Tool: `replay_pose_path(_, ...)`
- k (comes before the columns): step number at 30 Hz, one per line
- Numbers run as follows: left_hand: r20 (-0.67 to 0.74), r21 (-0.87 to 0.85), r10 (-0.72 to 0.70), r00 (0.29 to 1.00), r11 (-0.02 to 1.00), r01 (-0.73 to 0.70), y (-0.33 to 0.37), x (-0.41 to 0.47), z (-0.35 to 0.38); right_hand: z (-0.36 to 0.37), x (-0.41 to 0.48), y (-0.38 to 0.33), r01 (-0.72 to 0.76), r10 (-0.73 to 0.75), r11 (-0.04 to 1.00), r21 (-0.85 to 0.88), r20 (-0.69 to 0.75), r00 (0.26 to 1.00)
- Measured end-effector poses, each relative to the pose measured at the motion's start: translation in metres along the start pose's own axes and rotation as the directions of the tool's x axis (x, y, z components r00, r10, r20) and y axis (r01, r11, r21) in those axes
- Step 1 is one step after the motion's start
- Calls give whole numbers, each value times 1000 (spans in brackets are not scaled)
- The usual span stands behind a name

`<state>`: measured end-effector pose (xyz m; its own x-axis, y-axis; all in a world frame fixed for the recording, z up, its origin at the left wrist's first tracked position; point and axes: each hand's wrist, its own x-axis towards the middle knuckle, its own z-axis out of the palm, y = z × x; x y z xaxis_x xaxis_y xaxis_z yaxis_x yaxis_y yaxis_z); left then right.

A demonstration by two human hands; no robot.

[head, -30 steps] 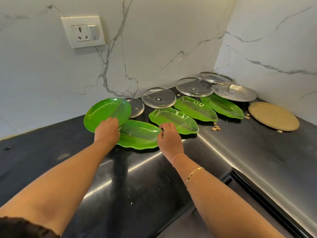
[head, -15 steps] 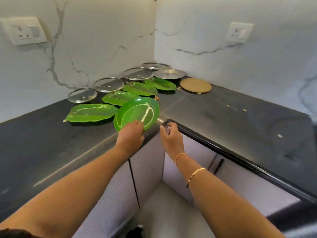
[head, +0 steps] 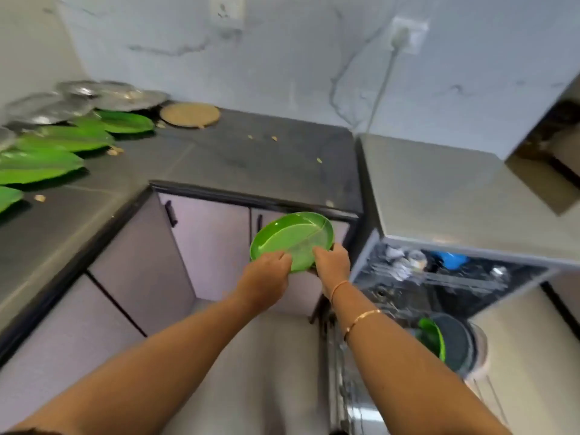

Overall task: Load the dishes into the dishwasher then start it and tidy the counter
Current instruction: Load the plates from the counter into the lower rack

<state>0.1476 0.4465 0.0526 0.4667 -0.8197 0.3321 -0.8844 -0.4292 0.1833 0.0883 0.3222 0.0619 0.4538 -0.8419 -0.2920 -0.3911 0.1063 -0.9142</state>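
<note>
Well, both hands have hold of one round green plate (head: 292,240), carried in the air in front of the pale cabinet doors (head: 213,243), below the edge of the dark counter (head: 251,155) and just left of the dishwasher (head: 439,196); the plate tilts with its hollow face towards the camera. The left hand (head: 266,277) grips the near rim, its fingers curled over the edge; the right hand (head: 333,262) pinches the rim just beside it on the right, thumb on the upper face, and two thin bangles (head: 361,318) sit on that wrist.

The dishwasher stands open; its upper rack (head: 455,281) shows blurred pale ware and something blue (head: 448,258); lower down another green plate (head: 433,339) stands on edge next to a dark round dish (head: 456,340).

On the counter to the far left lies a row of leaf-shaped green plates (head: 62,139); behind them, against the wall, sit several steel lids (head: 94,95), smeared by blur; a round tan mat (head: 190,114) lies flat in the corner just beside the last lid; small crumbs (head: 273,138) are scattered over the dark top. A white plug (head: 408,32) sits in a wall socket above the dishwasher, its cord hanging down the marbled wall.
</note>
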Motion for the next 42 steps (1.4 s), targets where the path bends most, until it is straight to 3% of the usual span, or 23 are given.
replay_pose_path(3, 91, -138, 107, 990, 986, -94, 39, -5, 28, -47, 4, 39, -74, 70, 997, -28, -116, 991)
replay_pose_path(8, 294, -159, 200, 935, 974, -158, 120, -4, 59, -126, 3, 77, -189, 198, 980, 63, -208, 958)
replay_pose_path(13, 469, -146, 369, 802, 929, -341, 186, 22, 84, -217, 11, 93, -214, 140, 957, -197, -333, 933)
replay_pose_path(19, 628, -138, 314, 712, 945, -296, 235, 47, 139, -308, 47, 126, -281, 102, 846, -452, -381, 919)
replay_pose_path(24, 681, -171, 237, 693, 971, -164, 269, 59, 186, -338, 74, 158, -294, 103, 755, -586, -337, 936)
replay_pose_path(28, 705, -157, 225, 673, 974, -162, 280, 63, 238, -349, 98, 194, -232, 56, 621, -749, -252, 966)
replay_pose_path(32, 680, -144, 207, 704, 978, -149, 280, 68, 298, -350, 134, 239, -175, 6, 531, -829, -202, 979)
replay_pose_path(42, 620, -114, 176, 765, 984, -134, 296, 57, 486, -338, 258, 381, -75, -101, 472, -878, -138, 985)
